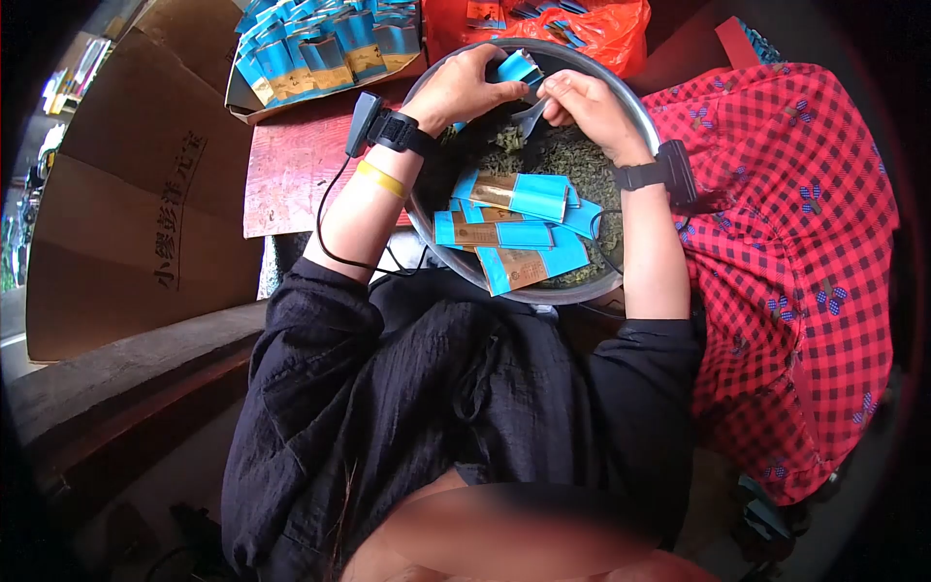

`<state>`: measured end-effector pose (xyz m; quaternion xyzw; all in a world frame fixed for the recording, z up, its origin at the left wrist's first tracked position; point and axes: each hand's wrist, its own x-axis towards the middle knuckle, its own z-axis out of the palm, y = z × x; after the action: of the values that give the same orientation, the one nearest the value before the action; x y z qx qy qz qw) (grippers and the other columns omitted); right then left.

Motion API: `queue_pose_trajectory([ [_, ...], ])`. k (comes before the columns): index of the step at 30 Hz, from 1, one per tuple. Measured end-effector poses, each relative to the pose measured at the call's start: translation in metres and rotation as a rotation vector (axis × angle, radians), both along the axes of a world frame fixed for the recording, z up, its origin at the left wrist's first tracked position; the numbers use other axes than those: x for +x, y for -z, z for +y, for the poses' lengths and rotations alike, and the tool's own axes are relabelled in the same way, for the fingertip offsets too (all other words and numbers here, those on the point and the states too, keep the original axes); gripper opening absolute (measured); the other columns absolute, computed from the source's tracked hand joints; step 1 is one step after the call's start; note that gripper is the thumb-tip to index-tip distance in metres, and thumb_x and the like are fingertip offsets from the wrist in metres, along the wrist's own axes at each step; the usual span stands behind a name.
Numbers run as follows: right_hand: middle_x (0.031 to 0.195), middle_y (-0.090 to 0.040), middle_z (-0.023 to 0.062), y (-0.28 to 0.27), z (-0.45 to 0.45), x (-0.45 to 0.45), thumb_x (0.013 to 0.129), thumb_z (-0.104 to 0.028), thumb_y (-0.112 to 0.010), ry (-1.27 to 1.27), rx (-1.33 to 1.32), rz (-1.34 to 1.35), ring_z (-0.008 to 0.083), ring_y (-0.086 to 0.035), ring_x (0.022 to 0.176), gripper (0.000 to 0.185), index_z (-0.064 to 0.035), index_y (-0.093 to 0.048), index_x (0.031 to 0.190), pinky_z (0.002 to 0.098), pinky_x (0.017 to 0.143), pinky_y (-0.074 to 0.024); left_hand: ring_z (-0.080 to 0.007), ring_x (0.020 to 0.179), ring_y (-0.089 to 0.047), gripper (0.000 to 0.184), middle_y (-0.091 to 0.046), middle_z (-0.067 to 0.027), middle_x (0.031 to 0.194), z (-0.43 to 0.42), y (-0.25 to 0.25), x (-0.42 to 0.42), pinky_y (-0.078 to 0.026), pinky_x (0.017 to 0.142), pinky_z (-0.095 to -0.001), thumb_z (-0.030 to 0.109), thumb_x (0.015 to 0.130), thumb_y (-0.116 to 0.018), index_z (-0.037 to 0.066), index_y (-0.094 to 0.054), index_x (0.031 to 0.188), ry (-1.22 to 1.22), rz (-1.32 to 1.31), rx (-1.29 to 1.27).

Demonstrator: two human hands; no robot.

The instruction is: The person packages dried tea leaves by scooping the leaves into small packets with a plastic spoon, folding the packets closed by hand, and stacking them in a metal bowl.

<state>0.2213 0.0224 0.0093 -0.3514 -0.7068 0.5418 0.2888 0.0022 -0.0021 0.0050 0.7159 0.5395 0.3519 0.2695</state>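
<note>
A round metal basin [635, 89] holds loose dark green dried leaves [572, 155] that look like tea. Over its far side, my left hand [467, 89] is closed around a small blue packet [518, 67]. My right hand [588, 109] pinches the handle of a spoon [529, 118], whose bowl is low over the leaves, just below the packet. Several flat blue-and-gold packets [529, 197] lie in a loose pile on the leaves at the basin's near side. The packet's far side is partly hidden by my fingers.
A box [242, 102] full of upright blue-and-gold packets [330, 48] stands at the back left, near a red board [291, 179]. A red plastic bag [611, 34] lies behind the basin. A large cardboard carton [107, 209] is at left, red checked cloth [776, 242] at right.
</note>
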Motion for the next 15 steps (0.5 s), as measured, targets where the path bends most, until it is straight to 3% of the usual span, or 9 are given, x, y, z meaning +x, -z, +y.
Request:
queue_pose_trajectory([
  [5,0.072,-0.06,0.0,-0.013,0.002,0.01,0.099,-0.025,-0.049,0.129,0.0,0.115,0.0073,-0.058,0.067,0.026,-0.0038,-0.063,0.095,0.0212,0.065,-0.0485,-0.008,0.054,-0.054,0.05,-0.061,-0.0042,0.068,0.003,0.005,0.0,-0.042,0.048,-0.0247,0.032,0.081,-0.076,0.001,-0.058,0.117,0.012,-0.013,0.018],
  [10,0.074,-0.064,0.0019,-0.012,0.007,0.012,0.098,-0.025,-0.051,0.428,0.085,0.298,0.009,-0.06,0.065,0.025,-0.003,-0.065,0.096,0.0226,0.062,-0.0492,-0.0075,0.052,-0.053,0.05,-0.06,-0.0034,0.067,0.005,0.008,-0.001,-0.041,0.046,-0.0243,0.031,0.082,-0.076,0.001,-0.057,0.116,0.016,-0.001,0.039],
  [15,0.075,-0.067,0.0037,-0.009,0.012,0.014,0.098,-0.023,-0.054,0.559,0.224,0.341,0.0093,-0.061,0.066,0.024,-0.0028,-0.065,0.097,0.0226,0.062,-0.0489,-0.0075,0.051,-0.053,0.049,-0.059,-0.003,0.066,0.002,0.002,0.0,-0.04,0.045,-0.0243,0.031,0.082,-0.076,0.0,-0.057,0.116,0.022,0.005,0.01],
])
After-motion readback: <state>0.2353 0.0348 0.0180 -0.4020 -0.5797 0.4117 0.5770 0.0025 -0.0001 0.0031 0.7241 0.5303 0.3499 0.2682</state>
